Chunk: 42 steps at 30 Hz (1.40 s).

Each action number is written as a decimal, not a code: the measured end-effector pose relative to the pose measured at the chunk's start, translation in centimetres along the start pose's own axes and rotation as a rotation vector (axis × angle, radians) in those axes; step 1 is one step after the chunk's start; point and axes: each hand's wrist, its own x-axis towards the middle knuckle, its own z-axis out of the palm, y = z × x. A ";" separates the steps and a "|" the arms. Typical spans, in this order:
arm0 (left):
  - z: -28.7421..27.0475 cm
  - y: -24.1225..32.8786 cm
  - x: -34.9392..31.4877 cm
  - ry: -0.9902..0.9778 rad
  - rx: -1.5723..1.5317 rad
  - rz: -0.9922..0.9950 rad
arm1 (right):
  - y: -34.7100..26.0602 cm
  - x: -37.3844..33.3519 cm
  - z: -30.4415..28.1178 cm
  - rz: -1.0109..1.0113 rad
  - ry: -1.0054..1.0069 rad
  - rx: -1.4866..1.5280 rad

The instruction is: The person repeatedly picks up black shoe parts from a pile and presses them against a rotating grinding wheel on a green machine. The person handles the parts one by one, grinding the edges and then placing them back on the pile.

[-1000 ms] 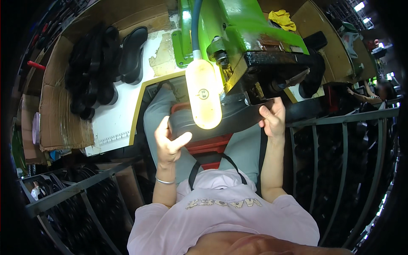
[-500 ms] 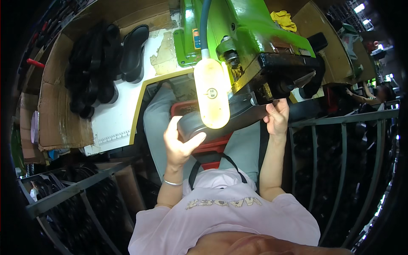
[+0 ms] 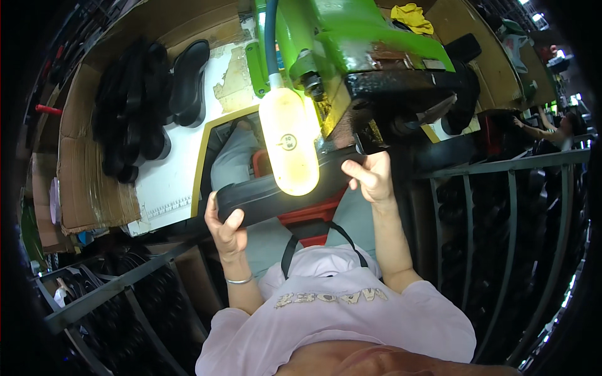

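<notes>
A long black shoe sole [image 3: 254,195] is held between my two hands below the head of a green machine [image 3: 357,44]. My left hand [image 3: 227,230] closes on its left end, with the thumb on the near side. Toward the other end, my right hand [image 3: 371,178] pinches the sole just under the dark machine head [image 3: 401,94]. A bright oval lamp [image 3: 288,147] hides part of the sole's middle. Whether the sole touches the machine's working part I cannot tell.
At the left, several black soles [image 3: 190,81] lie on a white table [image 3: 166,169] with a cardboard wall [image 3: 91,178] around it. A yellow cloth [image 3: 412,17] rests behind the machine. Metal racks [image 3: 501,168] with dark items flank me; a person [image 3: 545,130] is far right.
Both hands have moved left with the sole. Its left end reaches further out from behind the lamp, and the right hand has come away from the machine head's right side.
</notes>
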 end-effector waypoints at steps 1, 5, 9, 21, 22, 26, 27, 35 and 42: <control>-0.8 0.2 -0.1 -0.014 0.070 -0.026 | -0.1 -0.1 0.0 0.017 -0.033 -0.025; -1.8 0.1 1.2 -0.268 0.962 0.059 | -0.1 0.0 -0.7 -0.103 -0.097 -0.117; 6.1 -1.2 2.5 -0.416 1.298 0.456 | 0.0 0.1 -0.6 -0.259 -0.063 -0.111; 7.3 -2.1 5.6 -0.476 1.131 0.375 | -0.3 -0.2 0.1 -0.083 0.064 0.088; 7.2 -1.5 5.5 -0.492 1.151 0.279 | -0.1 -0.4 0.5 -0.080 0.058 0.033; 6.2 -0.5 4.4 -0.460 1.140 0.208 | 0.2 -0.9 1.8 -0.078 -0.014 -0.130; 5.8 -0.7 4.1 -0.433 1.059 0.252 | 0.3 -0.8 2.3 -0.111 -0.035 -0.153; 4.6 -6.0 1.2 -0.318 0.648 0.059 | 2.3 -0.2 3.7 -0.290 -0.021 -0.311; 9.7 -6.8 2.2 -0.486 0.742 0.252 | 4.8 -3.9 0.3 -0.086 0.049 -0.021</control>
